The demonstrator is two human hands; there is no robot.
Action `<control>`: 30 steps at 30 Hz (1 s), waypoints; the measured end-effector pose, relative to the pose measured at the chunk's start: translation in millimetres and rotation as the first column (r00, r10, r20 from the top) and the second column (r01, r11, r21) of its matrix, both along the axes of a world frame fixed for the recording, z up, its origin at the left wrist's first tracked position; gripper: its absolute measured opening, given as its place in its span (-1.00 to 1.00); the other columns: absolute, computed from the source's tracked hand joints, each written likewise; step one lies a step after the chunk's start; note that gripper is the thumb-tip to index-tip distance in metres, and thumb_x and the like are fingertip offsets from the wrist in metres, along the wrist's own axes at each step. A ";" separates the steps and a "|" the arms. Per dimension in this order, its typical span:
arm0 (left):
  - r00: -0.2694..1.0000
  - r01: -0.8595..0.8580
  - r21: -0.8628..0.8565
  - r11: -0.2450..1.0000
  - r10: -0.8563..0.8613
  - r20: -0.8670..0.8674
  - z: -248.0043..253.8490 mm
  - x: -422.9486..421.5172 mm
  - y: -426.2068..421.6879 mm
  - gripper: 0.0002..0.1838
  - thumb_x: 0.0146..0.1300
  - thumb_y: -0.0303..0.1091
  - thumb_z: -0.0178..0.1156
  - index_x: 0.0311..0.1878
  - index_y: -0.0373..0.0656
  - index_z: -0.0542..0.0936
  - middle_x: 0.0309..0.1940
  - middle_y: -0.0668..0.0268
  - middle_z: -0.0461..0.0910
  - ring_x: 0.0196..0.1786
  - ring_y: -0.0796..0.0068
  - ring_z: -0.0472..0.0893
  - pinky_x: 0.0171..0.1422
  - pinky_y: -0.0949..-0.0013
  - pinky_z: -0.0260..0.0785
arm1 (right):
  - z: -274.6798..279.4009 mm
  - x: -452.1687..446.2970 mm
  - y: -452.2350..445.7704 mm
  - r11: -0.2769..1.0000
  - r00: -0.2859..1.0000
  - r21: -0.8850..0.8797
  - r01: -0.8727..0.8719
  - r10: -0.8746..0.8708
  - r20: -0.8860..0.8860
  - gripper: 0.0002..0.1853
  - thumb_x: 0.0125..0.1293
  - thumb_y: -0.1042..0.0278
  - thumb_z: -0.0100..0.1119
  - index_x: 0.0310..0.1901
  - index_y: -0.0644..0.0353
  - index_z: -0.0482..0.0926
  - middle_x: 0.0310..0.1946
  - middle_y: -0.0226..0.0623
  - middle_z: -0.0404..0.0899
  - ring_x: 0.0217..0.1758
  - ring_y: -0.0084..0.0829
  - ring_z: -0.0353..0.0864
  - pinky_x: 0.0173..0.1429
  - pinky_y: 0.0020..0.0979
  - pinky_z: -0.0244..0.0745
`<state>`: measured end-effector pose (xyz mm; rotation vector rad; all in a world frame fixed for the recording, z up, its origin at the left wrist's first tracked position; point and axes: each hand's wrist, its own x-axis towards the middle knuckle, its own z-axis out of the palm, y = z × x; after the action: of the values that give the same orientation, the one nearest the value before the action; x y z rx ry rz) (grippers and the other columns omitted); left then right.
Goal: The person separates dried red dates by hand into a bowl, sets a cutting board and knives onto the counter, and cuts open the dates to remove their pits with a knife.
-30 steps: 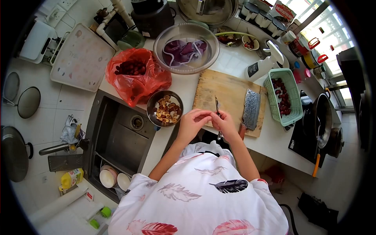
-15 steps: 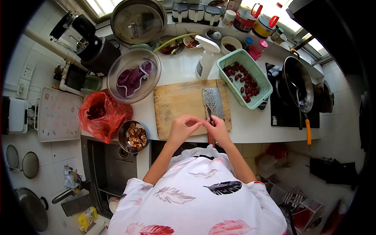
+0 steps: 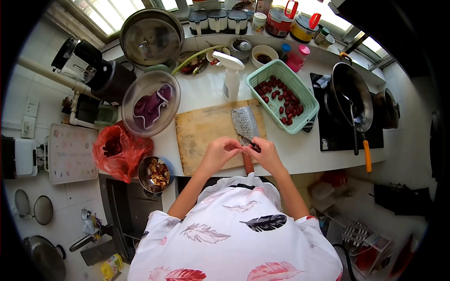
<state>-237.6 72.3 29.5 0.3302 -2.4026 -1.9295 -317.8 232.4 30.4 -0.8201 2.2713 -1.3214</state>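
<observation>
My left hand (image 3: pixel 219 153) is closed in a pinch above the front edge of the wooden cutting board (image 3: pixel 201 126). Whatever lies between its fingertips is too small to make out. My right hand (image 3: pixel 267 153) meets it fingertip to fingertip, closed around a small black-handled knife (image 3: pixel 251 143) whose tip points up and left. Under the hands lies a cleaver (image 3: pixel 245 122) on the board, its wooden handle (image 3: pixel 248 165) toward my body. A green basket (image 3: pixel 307 100) of red dates (image 3: pixel 285 96) stands at the board's right.
To the left are a red plastic bag (image 3: pixel 126 152), a metal bowl of dried slices (image 3: pixel 159 174) and a clear bowl (image 3: pixel 127 112) with purple cloth. Behind the board stands a spray bottle (image 3: pixel 230 84). A wok (image 3: pixel 340 89) sits on the stove at right; the sink (image 3: pixel 123 210) is front left.
The view has shifted a little, so the counter things sit further left. The knife in my right hand has tilted to the left. Both hands stay together at the fingertips.
</observation>
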 end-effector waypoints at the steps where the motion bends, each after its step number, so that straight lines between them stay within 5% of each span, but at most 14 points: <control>1: 1.000 0.000 -0.014 1.000 -0.001 -0.015 1.0 -1.2 0.5 -0.89 0.03 -0.51 0.26 -0.36 -0.31 0.58 -0.43 0.26 0.58 -0.38 0.55 0.60 -0.26 0.52 0.44 | 0.2 -1.3 -0.1 1.000 1.000 -0.001 -0.002 0.002 0.000 -0.72 0.07 0.31 0.27 -0.50 0.34 0.41 -0.65 -0.17 0.42 -0.62 -0.36 0.36 -0.49 -0.39 0.29; 7: 1.000 0.020 -0.002 1.000 -0.020 -0.008 -2.8 -7.2 5.6 -0.90 0.11 -0.56 0.17 -0.28 -0.33 0.51 -0.37 0.32 0.51 -0.33 0.63 0.53 -0.23 0.57 0.40 | -10.3 -9.4 0.4 0.999 1.000 -0.045 0.016 -0.016 -0.016 -0.72 0.08 0.31 0.27 -0.50 0.34 0.41 -0.66 -0.21 0.42 -0.62 -0.45 0.34 -0.50 -0.43 0.27; 11: 0.997 0.043 0.137 0.990 -0.052 0.059 -18.7 -11.0 15.3 -0.89 0.18 -0.55 0.08 -0.22 -0.33 0.45 -0.34 0.29 0.47 -0.27 0.56 0.51 -0.16 0.51 0.38 | -22.4 -14.1 1.2 0.986 0.943 -0.137 0.092 -0.042 0.331 -0.73 0.14 0.28 0.23 -0.51 0.30 0.43 -0.66 -0.43 0.41 -0.61 -0.65 0.31 -0.54 -0.53 0.18; 13: 0.969 0.166 -0.084 0.983 -0.178 -0.172 -29.2 -12.9 25.7 -0.88 0.22 -0.50 0.04 -0.20 -0.32 0.42 -0.31 0.25 0.44 -0.23 0.47 0.48 -0.11 0.45 0.35 | -29.1 -15.8 0.7 0.982 0.905 -0.149 0.116 -0.043 0.422 -0.74 0.17 0.27 0.20 -0.50 0.29 0.44 -0.65 -0.49 0.40 -0.60 -0.70 0.30 -0.55 -0.56 0.16; 15: 0.974 0.205 -0.093 0.974 -0.212 -0.076 -38.1 -10.1 32.9 -0.86 0.23 -0.44 0.04 -0.20 -0.31 0.44 -0.28 0.20 0.44 -0.21 0.40 0.47 -0.09 0.41 0.34 | -54.8 -16.6 -0.4 0.900 0.593 -0.193 0.391 -0.086 0.801 -0.81 0.25 0.27 0.11 -0.43 0.18 0.45 -0.61 -0.48 0.45 -0.67 -0.74 0.28 -0.60 -0.66 0.05; 17: 0.985 0.085 -0.020 0.996 -0.081 0.149 -51.0 -9.9 32.3 -0.86 0.23 -0.42 0.05 -0.23 -0.31 0.43 -0.26 0.20 0.44 -0.24 0.43 0.47 -0.12 0.42 0.34 | -97.6 -22.3 7.7 0.921 0.656 -0.130 0.366 -0.157 0.738 -0.80 0.23 0.25 0.11 -0.30 0.23 0.47 -0.57 -0.41 0.48 -0.61 -0.64 0.39 -0.53 -0.59 0.24; 19: 0.997 -0.007 -0.026 1.000 0.009 0.076 -49.6 -9.4 29.7 -0.84 0.20 -0.39 0.12 -0.28 -0.28 0.42 -0.38 0.27 0.45 -0.35 0.51 0.47 -0.22 0.47 0.34 | -110.5 -20.8 13.9 0.954 0.949 0.042 0.296 -0.299 0.096 -0.73 0.12 0.28 0.15 -0.25 0.32 0.48 -0.56 -0.24 0.50 -0.49 -0.33 0.51 -0.34 -0.41 0.41; 20: 0.983 -0.024 -0.104 0.994 0.043 0.177 -48.6 -6.8 24.1 -0.83 0.17 -0.37 0.16 -0.32 -0.27 0.42 -0.45 0.30 0.45 -0.40 0.56 0.46 -0.28 0.50 0.34 | -117.4 -20.5 17.2 0.947 0.949 0.094 0.308 -0.312 0.034 -0.69 0.05 0.37 0.16 -0.16 0.33 0.46 -0.45 -0.08 0.50 -0.36 -0.11 0.53 -0.19 -0.29 0.45; 21: 0.958 -0.035 -0.183 0.982 0.086 0.275 -45.9 -3.9 18.8 -0.81 0.13 -0.35 0.20 -0.35 -0.25 0.42 -0.52 0.34 0.45 -0.46 0.62 0.45 -0.33 0.53 0.33 | -115.8 -20.5 19.1 0.944 0.948 0.100 0.313 -0.317 0.031 -0.69 0.05 0.37 0.16 -0.16 0.33 0.46 -0.45 -0.08 0.50 -0.36 -0.11 0.53 -0.19 -0.29 0.45; 23: 0.967 -0.062 -0.193 0.979 0.107 0.232 -54.3 1.0 7.5 -0.79 0.09 -0.33 0.23 -0.37 -0.25 0.44 -0.57 0.34 0.46 -0.49 0.58 0.46 -0.36 0.50 0.33 | -105.9 -24.8 18.5 0.956 0.767 -0.032 0.292 -0.254 -0.590 -0.66 0.04 0.40 0.19 -0.12 0.31 0.44 -0.37 -0.07 0.50 -0.32 -0.11 0.52 -0.18 -0.28 0.44; 24: 0.973 -0.094 -0.205 0.974 0.133 0.190 -58.7 4.0 3.1 -0.77 0.05 -0.31 0.26 -0.40 -0.25 0.47 -0.62 0.33 0.48 -0.53 0.54 0.47 -0.39 0.48 0.33 | -88.1 -28.5 17.0 0.963 0.882 -0.059 0.264 -0.266 -0.390 -0.64 0.03 0.43 0.21 -0.09 0.27 0.42 -0.41 -0.11 0.50 -0.36 -0.11 0.51 -0.18 -0.27 0.44; 27: 0.974 -0.165 -0.125 0.978 0.181 0.134 -63.5 10.8 -4.1 -0.80 0.04 -0.35 0.25 -0.45 -0.27 0.47 -0.61 0.32 0.50 -0.51 0.57 0.48 -0.39 0.50 0.31 | -52.2 -63.7 14.7 0.907 0.909 0.104 0.408 -0.393 -0.141 -0.70 0.05 0.42 0.21 -0.15 0.27 0.44 -0.44 -0.13 0.51 -0.36 -0.11 0.52 -0.19 -0.26 0.45; 30: 0.963 -0.114 -0.141 0.983 0.144 0.227 -59.3 17.6 -10.6 -0.83 0.05 -0.38 0.24 -0.38 -0.29 0.52 -0.60 0.29 0.54 -0.52 0.55 0.50 -0.36 0.49 0.34 | -86.2 -132.2 24.2 0.867 0.897 0.240 0.436 -0.398 -0.193 -0.81 0.10 0.45 0.15 -0.24 0.27 0.45 -0.44 -0.10 0.52 -0.34 -0.11 0.53 -0.20 -0.23 0.44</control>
<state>-220.0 61.8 -29.8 0.7297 -2.5566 -1.7616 -450.0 256.6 -55.8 -0.3367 2.7766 -1.0906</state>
